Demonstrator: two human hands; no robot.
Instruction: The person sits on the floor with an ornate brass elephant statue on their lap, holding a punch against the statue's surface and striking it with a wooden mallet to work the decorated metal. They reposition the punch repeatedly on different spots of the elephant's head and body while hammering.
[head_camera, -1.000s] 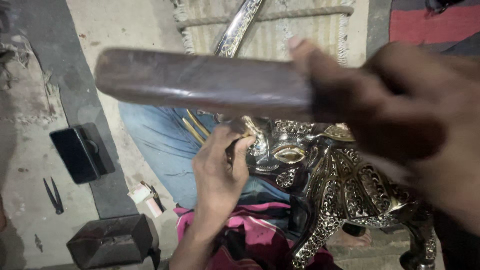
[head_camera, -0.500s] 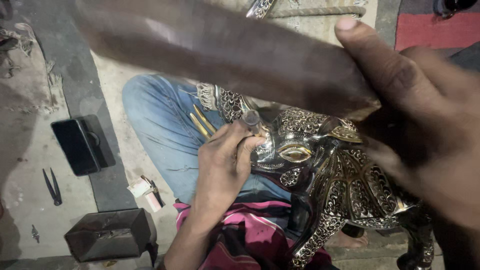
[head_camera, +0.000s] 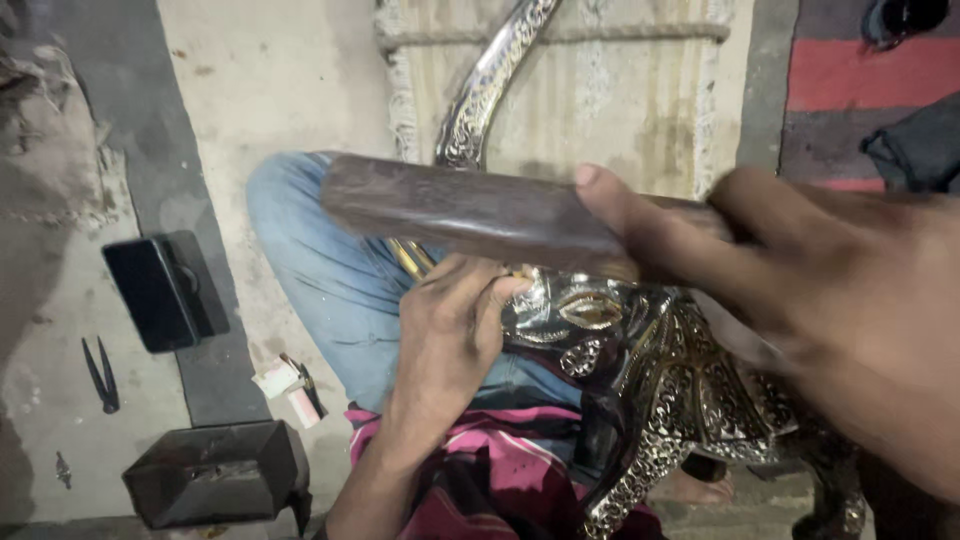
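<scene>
Right hand: my right hand (head_camera: 850, 310) is clenched round one end of a dark wooden block (head_camera: 470, 212); my index finger lies along its top face, and the hand itself is blurred.
Wooden block: long, rounded, smooth brown wood, lying roughly level above the metal piece and just over my left fingers.
Left hand: my left hand (head_camera: 450, 335) has its fingers (head_camera: 492, 290) curled and pressed against the upper edge of the embossed metal piece (head_camera: 665, 385); I cannot tell whether they pinch a small tool.
Embossed metal piece: shiny silver-coloured sheet over a dark form, raised leaf and scroll relief, with a gold oval boss near my left fingertips; it rests across my lap.
Curved arm: a slim embossed metal strip (head_camera: 490, 80) rises from behind the block.
Lap: blue denim leg (head_camera: 330, 270) and pink cloth (head_camera: 500, 470).
Floor: a dark rectangular block (head_camera: 165, 290), a heavy dark iron block (head_camera: 215, 475) and small pliers (head_camera: 100, 375) lie on the concrete floor (head_camera: 270, 90) well left of my hands.
</scene>
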